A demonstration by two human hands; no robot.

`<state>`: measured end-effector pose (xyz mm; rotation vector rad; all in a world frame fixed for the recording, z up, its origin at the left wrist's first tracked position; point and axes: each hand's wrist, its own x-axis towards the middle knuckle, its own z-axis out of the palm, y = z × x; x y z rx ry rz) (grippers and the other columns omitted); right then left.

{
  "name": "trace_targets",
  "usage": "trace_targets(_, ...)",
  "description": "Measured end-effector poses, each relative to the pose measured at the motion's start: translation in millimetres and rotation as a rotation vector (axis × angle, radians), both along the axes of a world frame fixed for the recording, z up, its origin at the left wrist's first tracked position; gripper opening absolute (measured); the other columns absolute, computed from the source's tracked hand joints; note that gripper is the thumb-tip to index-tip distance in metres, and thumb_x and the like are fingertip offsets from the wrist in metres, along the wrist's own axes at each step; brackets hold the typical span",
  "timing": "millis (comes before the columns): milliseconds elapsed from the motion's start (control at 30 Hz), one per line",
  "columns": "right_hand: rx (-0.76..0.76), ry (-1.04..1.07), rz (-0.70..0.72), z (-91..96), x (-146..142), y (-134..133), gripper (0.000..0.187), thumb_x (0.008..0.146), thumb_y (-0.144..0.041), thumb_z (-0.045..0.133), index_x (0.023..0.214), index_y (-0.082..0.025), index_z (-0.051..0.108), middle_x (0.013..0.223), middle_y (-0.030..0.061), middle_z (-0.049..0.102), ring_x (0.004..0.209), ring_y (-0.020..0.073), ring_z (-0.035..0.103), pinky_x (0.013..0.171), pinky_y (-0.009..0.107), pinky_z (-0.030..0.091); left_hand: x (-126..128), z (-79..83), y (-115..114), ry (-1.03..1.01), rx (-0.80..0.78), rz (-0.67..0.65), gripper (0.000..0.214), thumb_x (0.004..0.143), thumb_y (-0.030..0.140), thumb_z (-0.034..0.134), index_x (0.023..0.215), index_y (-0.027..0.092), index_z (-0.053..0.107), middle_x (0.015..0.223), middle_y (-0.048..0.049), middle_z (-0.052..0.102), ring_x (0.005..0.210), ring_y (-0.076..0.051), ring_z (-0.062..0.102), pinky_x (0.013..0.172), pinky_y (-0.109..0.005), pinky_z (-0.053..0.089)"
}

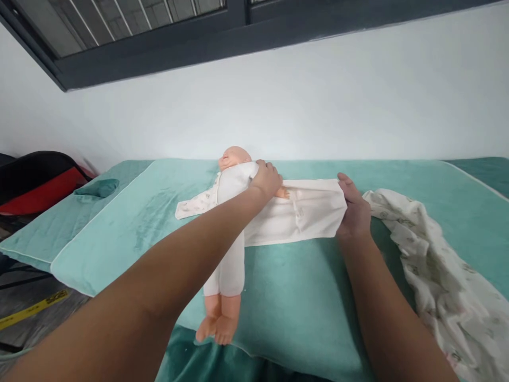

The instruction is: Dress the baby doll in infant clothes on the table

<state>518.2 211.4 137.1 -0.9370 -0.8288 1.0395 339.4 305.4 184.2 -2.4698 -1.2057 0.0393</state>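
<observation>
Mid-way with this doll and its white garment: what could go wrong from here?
1. The right hand stretches the garment sideways; if the left hand slips, the doll may be dragged.
2. Its feet lie at the front edge of the mat, so it could slide off.
3. The patterned cloth beside the right hand might snag.

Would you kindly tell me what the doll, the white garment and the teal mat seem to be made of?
The doll looks like smooth, faintly glossy plastic or vinyl at head and feet; its white trunk looks matt, probably cloth. The white garment seems thin, soft cotton-like fabric: it creases gently. The teal mat looks velvety plush, with sheen and brushed streaks.
</observation>
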Motion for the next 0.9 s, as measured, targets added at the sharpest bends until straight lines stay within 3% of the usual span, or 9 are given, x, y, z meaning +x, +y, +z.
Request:
trace_targets(100, 0.016, 0.014, -0.017, 9.8, -12.0, -8.4, 0.044, 0.076, -0.053, 0.065, 0.112, -0.032, 0.051, 0.087, 0.001, 0.063, 0.088, 0.0247, 0.064, 0.068, 0.036, 0.052, 7.1, -5.2, -2.0, -0.003, -0.034, 0.045, 0.027, 0.084, 0.019, 0.058, 0.109, 0.011, 0.066, 0.113, -0.0215, 0.063, 0.11, -0.037, 0.052, 0.098, -0.055, 0.026)
trace_targets(300, 0.101, 0.018, 0.187, 19.2, -29.1, -17.3, 0.043, 0.073, -0.043, 0.072, 0.112, -0.035, 0.056, 0.097, -0.0007, 0.065, 0.087, 0.0211, 0.064, 0.068, 0.033, 0.05, 20.6, -18.5, -8.4, -0.217, -0.224, 0.012, 0.04, 0.084, 0.039, 0.058, 0.113, 0.012, 0.057, 0.114, -0.0175, 0.063, 0.107, -0.032, 0.058, 0.095, -0.047, 0.037)
trace_targets(400, 0.105, 0.003, 0.272, 19.9, -35.0, -18.8, 0.047, 0.072, -0.042, 0.075, 0.115, -0.035, 0.058, 0.103, 0.0002, 0.065, 0.087, 0.0189, 0.063, 0.07, 0.031, 0.05, 13.4, -16.4, -1.9, -0.425, -0.433, -0.067, 0.029, 0.079, 0.036, 0.062, 0.1, 0.017, 0.058, 0.102, -0.009, 0.067, 0.094, -0.026, 0.062, 0.086, -0.039, 0.044)
trace_targets(533, 0.09, -0.07, 0.445, 17.3, -46.9, -20.9, 0.057, 0.068, -0.04, 0.079, 0.12, -0.035, 0.057, 0.106, 0.0021, 0.064, 0.091, 0.0202, 0.061, 0.075, 0.033, 0.05, -13.6, -0.4, 11.7, -0.765, -0.616, -0.159, 0.009, 0.076, 0.019, 0.052, 0.083, 0.02, 0.057, 0.079, 0.0002, 0.064, 0.073, -0.016, 0.058, 0.066, -0.029, 0.043)
trace_targets(733, 0.136, -0.153, 0.811, 5.9, -65.9, -24.9, 0.046, 0.077, -0.029, 0.076, 0.121, -0.029, 0.061, 0.092, 0.0018, 0.061, 0.082, 0.0144, 0.056, 0.067, 0.025, 0.045, -68.8, 20.2, 16.7, -0.953, -0.467, -0.183, 0.019, 0.068, 0.009, 0.048, 0.077, 0.02, 0.061, 0.083, -0.0014, 0.064, 0.078, -0.015, 0.056, 0.072, -0.029, 0.044)
trace_targets(833, 0.152, -0.173, 0.964, 3.6, -69.6, -27.6, 0.037, 0.083, -0.029, 0.071, 0.119, -0.024, 0.063, 0.105, 0.0062, 0.064, 0.084, 0.0142, 0.058, 0.069, 0.026, 0.045, -89.8, 18.3, 12.6, -1.022, -0.419, -0.109, 0.019, 0.069, 0.01, 0.049, 0.08, 0.02, 0.061, 0.087, -0.0015, 0.065, 0.08, -0.016, 0.056, 0.074, -0.031, 0.046)
trace_targets(900, 0.15, -0.165, 0.961, 3.4, -69.7, -28.4, 0.034, 0.084, -0.03, 0.07, 0.117, -0.023, 0.063, 0.111, 0.0078, 0.065, 0.084, 0.0143, 0.059, 0.071, 0.028, 0.046, -98.6, 12.5, 10.0, -1.023, -0.37, -0.013, 0.019, 0.071, 0.009, 0.049, 0.08, 0.021, 0.061, 0.085, -0.0013, 0.063, 0.079, -0.016, 0.055, 0.075, -0.032, 0.046)
